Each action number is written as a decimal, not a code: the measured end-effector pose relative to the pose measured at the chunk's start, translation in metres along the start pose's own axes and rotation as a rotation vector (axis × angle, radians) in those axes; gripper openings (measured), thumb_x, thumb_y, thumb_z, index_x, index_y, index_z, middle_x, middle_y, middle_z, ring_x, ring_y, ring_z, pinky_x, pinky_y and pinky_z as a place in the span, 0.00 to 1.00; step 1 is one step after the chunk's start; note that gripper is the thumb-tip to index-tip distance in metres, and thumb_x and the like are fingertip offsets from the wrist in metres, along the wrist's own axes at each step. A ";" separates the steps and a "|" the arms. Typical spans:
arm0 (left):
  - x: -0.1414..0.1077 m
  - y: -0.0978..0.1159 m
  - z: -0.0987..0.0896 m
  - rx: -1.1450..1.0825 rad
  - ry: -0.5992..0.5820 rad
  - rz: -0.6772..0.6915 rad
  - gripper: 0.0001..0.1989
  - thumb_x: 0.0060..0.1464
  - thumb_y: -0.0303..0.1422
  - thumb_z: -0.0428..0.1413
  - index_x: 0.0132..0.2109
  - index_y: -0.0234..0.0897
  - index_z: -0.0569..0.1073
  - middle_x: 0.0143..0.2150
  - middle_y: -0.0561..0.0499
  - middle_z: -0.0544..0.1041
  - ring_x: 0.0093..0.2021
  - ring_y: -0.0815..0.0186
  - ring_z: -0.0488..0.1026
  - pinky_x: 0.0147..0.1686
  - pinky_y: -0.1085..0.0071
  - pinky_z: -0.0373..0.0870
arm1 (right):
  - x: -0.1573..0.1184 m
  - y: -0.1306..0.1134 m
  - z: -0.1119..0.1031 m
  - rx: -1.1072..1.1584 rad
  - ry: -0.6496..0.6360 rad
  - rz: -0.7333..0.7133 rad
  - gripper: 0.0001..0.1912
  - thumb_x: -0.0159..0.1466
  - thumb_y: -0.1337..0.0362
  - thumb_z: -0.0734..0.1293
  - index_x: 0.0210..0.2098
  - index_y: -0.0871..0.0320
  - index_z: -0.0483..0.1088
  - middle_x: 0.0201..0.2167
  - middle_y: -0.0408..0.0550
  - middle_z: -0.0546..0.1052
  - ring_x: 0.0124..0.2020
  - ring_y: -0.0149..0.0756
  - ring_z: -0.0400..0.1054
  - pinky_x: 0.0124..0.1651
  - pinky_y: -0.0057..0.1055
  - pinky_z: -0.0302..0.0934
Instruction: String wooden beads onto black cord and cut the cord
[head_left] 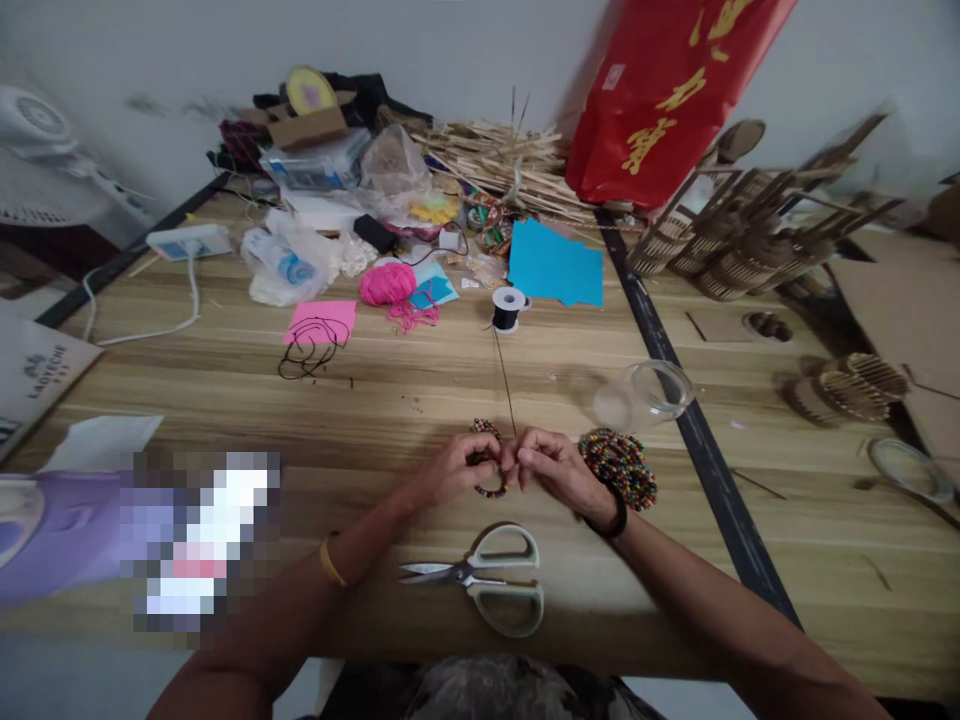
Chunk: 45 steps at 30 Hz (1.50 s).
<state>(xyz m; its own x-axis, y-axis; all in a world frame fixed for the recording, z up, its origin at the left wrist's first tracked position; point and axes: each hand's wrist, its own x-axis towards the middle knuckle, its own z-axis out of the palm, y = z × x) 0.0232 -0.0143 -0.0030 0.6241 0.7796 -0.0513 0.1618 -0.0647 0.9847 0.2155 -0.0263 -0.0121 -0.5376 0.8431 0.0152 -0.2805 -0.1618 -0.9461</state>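
My left hand [463, 468] is closed around a small ring of multicoloured beads [491, 490], whose loop shows above and below the fingers. Against it, my right hand [551, 462] pinches with thumb and forefinger at the end of a black cord [504, 370]. That cord runs back to a white spool wound with black cord [508, 312]. Exactly what sits between the right fingertips is too small to see. Beside the right wrist lies a coiled heap of colourful beads [619, 468]. Scissors with pale handles [480, 578] lie partly open below both hands.
A clear jar [656, 393] lies right of the hands. Blue paper [556, 262], pink yarn [388, 284] and a pink sheet [322, 320] with black cord loops [304, 352] are farther back. Bamboo holders [735, 245] stand at right; a power strip [189, 241] lies at left.
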 end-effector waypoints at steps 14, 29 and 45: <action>0.001 0.006 0.007 0.294 0.034 -0.018 0.02 0.47 0.26 0.50 0.28 0.34 0.66 0.25 0.54 0.69 0.27 0.70 0.64 0.30 0.75 0.58 | 0.002 -0.011 0.004 -0.236 0.038 0.010 0.19 0.63 0.51 0.65 0.24 0.60 0.67 0.20 0.42 0.71 0.23 0.29 0.65 0.29 0.28 0.61; -0.002 0.007 -0.002 0.259 -0.086 0.013 0.02 0.47 0.26 0.51 0.29 0.33 0.68 0.29 0.53 0.72 0.30 0.71 0.66 0.33 0.76 0.61 | 0.000 -0.010 0.000 -0.212 0.014 0.015 0.17 0.62 0.52 0.66 0.28 0.60 0.69 0.23 0.44 0.73 0.24 0.29 0.66 0.28 0.27 0.63; -0.029 0.043 -0.005 0.018 -0.629 0.103 0.06 0.52 0.28 0.54 0.34 0.33 0.75 0.34 0.45 0.78 0.33 0.68 0.72 0.37 0.75 0.68 | 0.053 -0.031 -0.026 -0.943 0.192 -0.169 0.15 0.64 0.63 0.61 0.49 0.56 0.68 0.48 0.52 0.72 0.45 0.39 0.68 0.44 0.35 0.65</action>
<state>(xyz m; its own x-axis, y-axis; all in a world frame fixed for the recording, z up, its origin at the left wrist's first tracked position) 0.0089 -0.0365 0.0419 0.9657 0.2548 -0.0494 0.0860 -0.1345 0.9872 0.2164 0.0368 0.0097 -0.3862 0.9004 0.2002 0.4546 0.3746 -0.8081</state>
